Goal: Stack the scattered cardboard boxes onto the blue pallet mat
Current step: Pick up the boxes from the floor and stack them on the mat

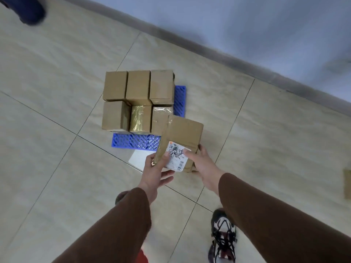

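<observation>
Closest to the camera are two arms in brown sleeves (266, 221); under them a black and white shoe (223, 236) with dark laces stands on the tiled floor (57, 76); a bit of something red (141, 257) shows at the bottom edge.

The left hand (154, 172) holds the near left corner of a cardboard box (180, 137); its thumb lies on top, and its fingers are under the box where they are hard to see; the right hand (203, 164) grips the near right corner of the same box, with its thumb on top and its fingers curled round the side; both hands have hold of the box and it is up off the floor, tilted, above the near right corner of the blue pallet mat (133, 142).

A white label (176, 156) with black scribbles is stuck on the top of the box, between the two thumbs; a white sheet (139, 158) lies on the floor just under the box.

Farther on, the mat lies flat on the tiles; a stack of boxes (138, 99) sits on it, packed close together; three are in the front row and three in the back row, and the back row stands higher; the middle front one is wrapped in shiny tape; blue shows at the near edge and the right edge.

Off to the right edge lies another brown box (347, 184), well apart from the mat; it is blurry.

Farthest away a grey strip runs along the bottom of a pale wall (247, 19); a dark blurry shape (31, 10) is in the top left corner.
</observation>
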Demonstrator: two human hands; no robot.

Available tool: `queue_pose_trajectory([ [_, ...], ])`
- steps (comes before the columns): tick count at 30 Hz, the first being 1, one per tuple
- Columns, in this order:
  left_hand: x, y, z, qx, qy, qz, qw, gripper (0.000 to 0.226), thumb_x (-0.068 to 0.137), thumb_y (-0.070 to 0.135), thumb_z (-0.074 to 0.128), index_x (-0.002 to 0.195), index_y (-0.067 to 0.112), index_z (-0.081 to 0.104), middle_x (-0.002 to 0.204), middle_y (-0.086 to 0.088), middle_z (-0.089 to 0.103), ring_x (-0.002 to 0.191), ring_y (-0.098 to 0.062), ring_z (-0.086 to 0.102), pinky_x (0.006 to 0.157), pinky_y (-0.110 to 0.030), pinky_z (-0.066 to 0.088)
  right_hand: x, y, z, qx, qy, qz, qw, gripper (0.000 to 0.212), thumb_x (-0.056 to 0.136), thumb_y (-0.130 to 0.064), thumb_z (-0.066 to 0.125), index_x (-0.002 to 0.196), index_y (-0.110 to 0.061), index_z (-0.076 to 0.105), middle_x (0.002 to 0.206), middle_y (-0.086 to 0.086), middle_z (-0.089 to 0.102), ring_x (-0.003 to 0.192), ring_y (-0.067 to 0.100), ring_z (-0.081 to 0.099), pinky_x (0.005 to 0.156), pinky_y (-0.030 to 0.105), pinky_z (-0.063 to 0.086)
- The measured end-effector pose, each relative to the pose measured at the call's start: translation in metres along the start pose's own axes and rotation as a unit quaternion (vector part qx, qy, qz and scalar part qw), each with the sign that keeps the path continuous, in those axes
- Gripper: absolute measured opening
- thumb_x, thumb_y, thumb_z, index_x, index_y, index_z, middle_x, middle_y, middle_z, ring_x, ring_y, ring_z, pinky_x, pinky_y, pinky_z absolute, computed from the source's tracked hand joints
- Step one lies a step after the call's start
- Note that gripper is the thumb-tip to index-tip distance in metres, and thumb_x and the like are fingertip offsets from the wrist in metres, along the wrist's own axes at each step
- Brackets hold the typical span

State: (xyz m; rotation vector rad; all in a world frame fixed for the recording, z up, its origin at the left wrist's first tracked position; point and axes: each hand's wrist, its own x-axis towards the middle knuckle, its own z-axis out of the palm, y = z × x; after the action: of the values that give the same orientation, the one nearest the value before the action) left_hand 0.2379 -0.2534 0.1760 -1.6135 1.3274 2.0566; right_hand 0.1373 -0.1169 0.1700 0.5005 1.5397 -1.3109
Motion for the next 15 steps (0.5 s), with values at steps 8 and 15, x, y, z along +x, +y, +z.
queue_pose_trajectory([
  [8, 0.081, 0.036, -0.087, -0.049, -0.016, -0.001, 0.999, 0.042, 0.098, 0.047, 0.058, 0.136, 0.029, 0.053, 0.131, -0.002, 0.067, 0.102, -0.029, 0.074, 0.077, -0.032, 0.061, 0.072, 0.001, 0.119, 0.075, 0.013, -0.008, 0.997, 0.066, 0.091, -0.026, 0.076, 0.145, -0.04, 0.042, 0.126, -0.013, 0.071, 0.112, 0.018, 0.071, 0.102, 0.045, 0.051],
  [15, 0.141, 0.053, -0.128, -0.088, -0.019, -0.012, 0.996, 0.039, 0.103, 0.036, 0.053, 0.14, 0.023, 0.049, 0.135, -0.005, 0.063, 0.105, -0.027, 0.069, 0.089, -0.034, 0.058, 0.126, -0.018, 0.176, 0.072, 0.051, -0.033, 0.996, 0.057, 0.093, -0.013, 0.073, 0.138, -0.032, 0.044, 0.12, -0.004, 0.071, 0.093, 0.008, 0.072, 0.061, 0.015, 0.056],
])
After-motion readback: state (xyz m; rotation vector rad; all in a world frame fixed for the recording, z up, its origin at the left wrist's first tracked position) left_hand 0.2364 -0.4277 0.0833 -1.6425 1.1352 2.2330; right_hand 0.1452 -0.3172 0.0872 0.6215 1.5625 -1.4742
